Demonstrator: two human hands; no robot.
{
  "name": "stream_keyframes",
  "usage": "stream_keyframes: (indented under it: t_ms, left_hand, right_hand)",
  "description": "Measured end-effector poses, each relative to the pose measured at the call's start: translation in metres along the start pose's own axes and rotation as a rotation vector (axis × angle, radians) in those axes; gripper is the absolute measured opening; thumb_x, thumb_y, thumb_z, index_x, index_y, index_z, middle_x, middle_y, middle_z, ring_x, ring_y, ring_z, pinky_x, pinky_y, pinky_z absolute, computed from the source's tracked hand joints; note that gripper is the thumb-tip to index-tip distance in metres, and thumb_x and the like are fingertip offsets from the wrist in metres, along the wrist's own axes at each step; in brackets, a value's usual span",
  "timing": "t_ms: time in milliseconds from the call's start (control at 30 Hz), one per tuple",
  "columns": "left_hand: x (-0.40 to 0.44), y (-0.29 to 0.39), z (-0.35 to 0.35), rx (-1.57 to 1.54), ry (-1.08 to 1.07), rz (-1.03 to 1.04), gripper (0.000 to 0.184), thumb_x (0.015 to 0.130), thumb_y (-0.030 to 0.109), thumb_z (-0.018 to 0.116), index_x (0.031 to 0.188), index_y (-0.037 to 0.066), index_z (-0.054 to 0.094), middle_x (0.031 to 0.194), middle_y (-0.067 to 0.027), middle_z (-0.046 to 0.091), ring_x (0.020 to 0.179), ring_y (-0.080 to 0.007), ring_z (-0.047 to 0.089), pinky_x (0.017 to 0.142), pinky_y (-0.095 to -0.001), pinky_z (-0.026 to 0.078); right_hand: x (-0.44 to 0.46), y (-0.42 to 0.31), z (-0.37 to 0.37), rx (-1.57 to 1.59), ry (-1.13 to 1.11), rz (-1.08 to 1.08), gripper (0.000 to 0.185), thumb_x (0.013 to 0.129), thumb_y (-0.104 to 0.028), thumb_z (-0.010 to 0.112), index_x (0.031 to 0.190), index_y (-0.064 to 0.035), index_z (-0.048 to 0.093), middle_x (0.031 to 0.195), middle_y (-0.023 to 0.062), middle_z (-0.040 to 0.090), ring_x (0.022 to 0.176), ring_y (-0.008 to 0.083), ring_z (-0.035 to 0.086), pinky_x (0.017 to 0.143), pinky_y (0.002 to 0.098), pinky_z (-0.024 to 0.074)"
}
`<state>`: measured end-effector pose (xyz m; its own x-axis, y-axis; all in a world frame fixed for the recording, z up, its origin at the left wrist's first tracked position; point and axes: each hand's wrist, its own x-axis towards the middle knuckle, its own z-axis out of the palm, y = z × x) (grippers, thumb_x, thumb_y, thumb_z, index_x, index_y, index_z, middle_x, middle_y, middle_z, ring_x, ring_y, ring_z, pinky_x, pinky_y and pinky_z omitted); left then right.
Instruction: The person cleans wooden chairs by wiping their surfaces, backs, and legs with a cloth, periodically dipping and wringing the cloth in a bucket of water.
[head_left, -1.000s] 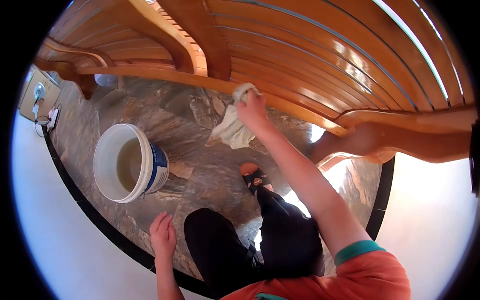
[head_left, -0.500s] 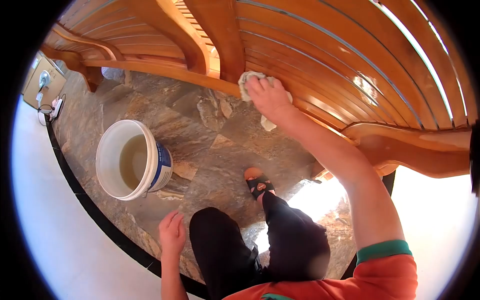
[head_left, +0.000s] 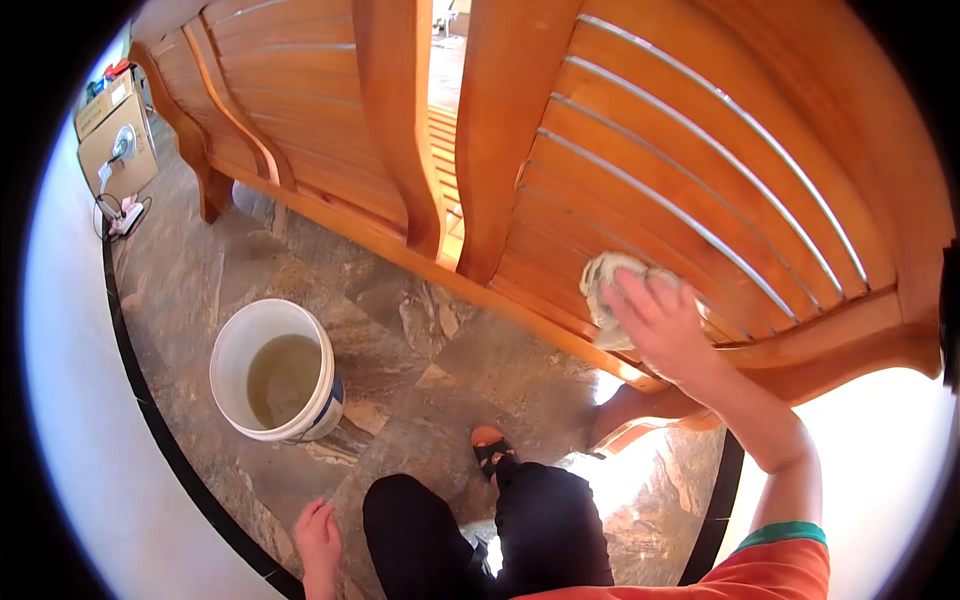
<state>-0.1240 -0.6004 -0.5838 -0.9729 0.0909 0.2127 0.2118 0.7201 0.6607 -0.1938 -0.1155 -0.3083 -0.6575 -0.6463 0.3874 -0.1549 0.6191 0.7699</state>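
Observation:
My right hand (head_left: 660, 320) presses a pale, damp-looking cloth (head_left: 603, 285) against the lower slats of the orange-brown wooden bench back (head_left: 560, 225). Its fingers lie over the cloth and hold it, and part of the cloth is hidden beneath the palm. Low in the view, beside my knee, my left hand (head_left: 318, 535) hangs with loosely bent fingers and nothing in it. The nearest thing ahead of it is a white bucket (head_left: 228, 375) of murky, yellowish water, standing apart from the hand on the floor.
Brown stone-patterned floor (head_left: 390, 390) runs between the bench and the white wall (head_left: 80, 400) with its black skirting. Cardboard boxes (head_left: 110, 160) and a power strip (head_left: 127, 217) with cords sit far left. My sandalled foot (head_left: 490, 450) is near the bench leg (head_left: 630, 410).
My right hand has slid the cloth rightward along the bench slats, away from the bottom rail near the upright. The view has shifted, and my left hand sits lower in the frame.

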Motion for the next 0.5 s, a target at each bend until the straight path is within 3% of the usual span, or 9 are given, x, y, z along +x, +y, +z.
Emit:
stream_keyframes:
  t_ms: [167,233,300,367,433,500]
  left_hand:
    - [0.027,0.026,0.009,-0.051,0.003,0.065,0.018,0.073,0.002,0.057,0.09,0.004,0.063,0.101,-0.0158,0.06,0.09,-0.0336,0.057,0.081,-0.0382,0.046]
    - [0.043,0.042,0.013,-0.079,0.019,0.119,0.018,0.073,0.003,0.057,0.09,0.004,0.063,0.101,-0.0157,0.06,0.091,-0.0338,0.057,0.081,-0.0381,0.046]
    - [0.05,0.053,0.016,-0.084,0.014,0.144,0.019,0.073,0.003,0.057,0.091,0.004,0.063,0.101,-0.0152,0.06,0.091,-0.0338,0.057,0.081,-0.0383,0.046]
    - [0.055,0.06,0.013,-0.077,0.025,0.171,0.018,0.074,0.002,0.056,0.091,0.003,0.063,0.101,-0.0158,0.06,0.091,-0.0341,0.056,0.08,-0.0383,0.045]
    - [0.054,0.068,0.003,-0.068,0.031,0.21,0.017,0.075,0.0,0.055,0.09,0.001,0.062,0.099,-0.0174,0.059,0.091,-0.0346,0.057,0.08,-0.0381,0.045]
    - [0.046,0.048,0.001,-0.065,0.008,0.217,0.017,0.075,0.0,0.055,0.09,0.0,0.062,0.099,-0.018,0.059,0.091,-0.0346,0.056,0.08,-0.0384,0.045]
  right_hand:
    - [0.102,0.067,-0.068,-0.218,0.405,0.357,0.035,0.073,-0.021,0.056,0.107,-0.0149,0.062,0.118,0.0014,0.051,0.103,0.0185,0.045,0.088,0.038,0.0283]
    - [0.13,0.067,-0.046,-0.341,0.433,0.277,0.032,0.074,-0.019,0.056,0.104,-0.0132,0.063,0.121,0.0038,0.05,0.114,0.0219,0.042,0.096,0.0411,0.026]
    - [0.146,0.034,-0.012,-0.266,0.336,0.133,0.033,0.073,-0.019,0.055,0.104,-0.0098,0.063,0.124,0.0065,0.048,0.124,0.0251,0.034,0.102,0.0454,0.0219]
    - [0.144,0.007,0.026,-0.222,0.258,-0.081,0.035,0.074,-0.018,0.053,0.106,-0.0076,0.062,0.126,0.0074,0.047,0.127,0.0257,0.03,0.102,0.05,0.022]
    - [0.143,-0.007,0.034,-0.274,0.184,-0.156,0.037,0.072,-0.017,0.056,0.107,-0.0076,0.06,0.126,0.0026,0.046,0.128,0.021,0.032,0.099,0.0482,0.0279]
    - [0.131,0.004,0.025,-0.163,0.138,-0.224,0.037,0.07,-0.019,0.058,0.106,-0.0085,0.061,0.126,0.0019,0.046,0.128,0.0221,0.032,0.099,0.0512,0.0272]
